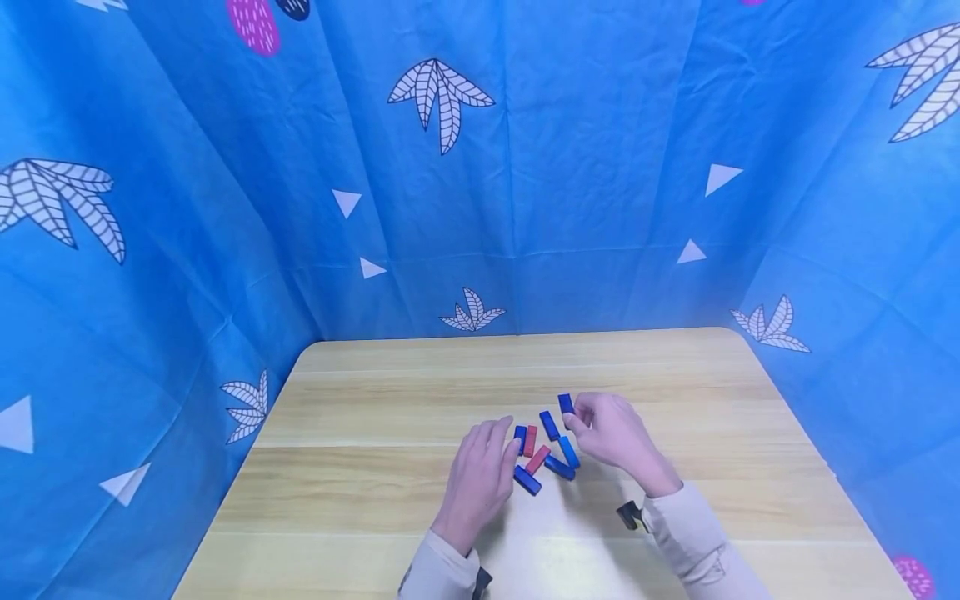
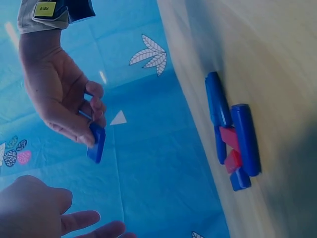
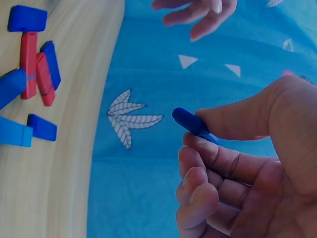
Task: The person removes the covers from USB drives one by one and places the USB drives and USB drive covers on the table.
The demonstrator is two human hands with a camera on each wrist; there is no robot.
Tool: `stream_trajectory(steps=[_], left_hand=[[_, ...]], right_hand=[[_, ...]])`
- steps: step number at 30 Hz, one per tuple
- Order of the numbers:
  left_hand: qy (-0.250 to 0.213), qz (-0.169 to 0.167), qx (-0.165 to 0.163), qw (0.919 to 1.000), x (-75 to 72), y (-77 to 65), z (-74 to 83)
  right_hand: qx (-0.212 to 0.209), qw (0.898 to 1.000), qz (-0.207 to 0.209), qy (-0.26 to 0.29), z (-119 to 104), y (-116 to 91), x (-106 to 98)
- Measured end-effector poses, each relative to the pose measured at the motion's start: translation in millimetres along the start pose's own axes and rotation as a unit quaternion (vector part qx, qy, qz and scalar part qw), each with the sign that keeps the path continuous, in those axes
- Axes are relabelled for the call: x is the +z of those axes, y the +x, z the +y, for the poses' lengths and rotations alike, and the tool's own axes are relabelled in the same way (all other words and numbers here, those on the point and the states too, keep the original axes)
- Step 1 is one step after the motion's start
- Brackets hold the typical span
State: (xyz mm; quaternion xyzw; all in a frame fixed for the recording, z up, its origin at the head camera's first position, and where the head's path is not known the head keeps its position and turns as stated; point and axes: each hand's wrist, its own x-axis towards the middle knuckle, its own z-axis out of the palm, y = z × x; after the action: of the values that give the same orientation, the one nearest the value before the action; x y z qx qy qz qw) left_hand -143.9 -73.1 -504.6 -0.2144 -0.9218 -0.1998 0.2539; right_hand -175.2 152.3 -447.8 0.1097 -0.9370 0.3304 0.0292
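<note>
Two red blocks (image 1: 537, 460), six blue blocks (image 1: 527, 480), one pinched.

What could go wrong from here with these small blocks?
The held blue block might slip, since the right hand pinches it near one end. The left hand, open close beside the other blocks on the table, could bump them out of place.

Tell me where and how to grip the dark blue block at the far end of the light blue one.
Best, I'd judge: pinch the dark blue block across its long sides, near its far end, coming from above. It lies flat and narrow; its near end sits close against the light blue block, while its far end looks clear.
</note>
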Motion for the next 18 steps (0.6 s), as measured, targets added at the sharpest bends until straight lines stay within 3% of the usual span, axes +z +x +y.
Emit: stream_trajectory(steps=[6,18], left_hand=[[-0.015,-0.006,0.001,0.9999,-1.3,6.6,5.3],[-0.03,0.007,0.013,0.9994,-0.9,14.8,7.7]], right_hand=[[-0.042,0.999,0.014,0.003,-9,-3,0],[-0.076,0.997,0.013,0.009,-18,-6,4]])
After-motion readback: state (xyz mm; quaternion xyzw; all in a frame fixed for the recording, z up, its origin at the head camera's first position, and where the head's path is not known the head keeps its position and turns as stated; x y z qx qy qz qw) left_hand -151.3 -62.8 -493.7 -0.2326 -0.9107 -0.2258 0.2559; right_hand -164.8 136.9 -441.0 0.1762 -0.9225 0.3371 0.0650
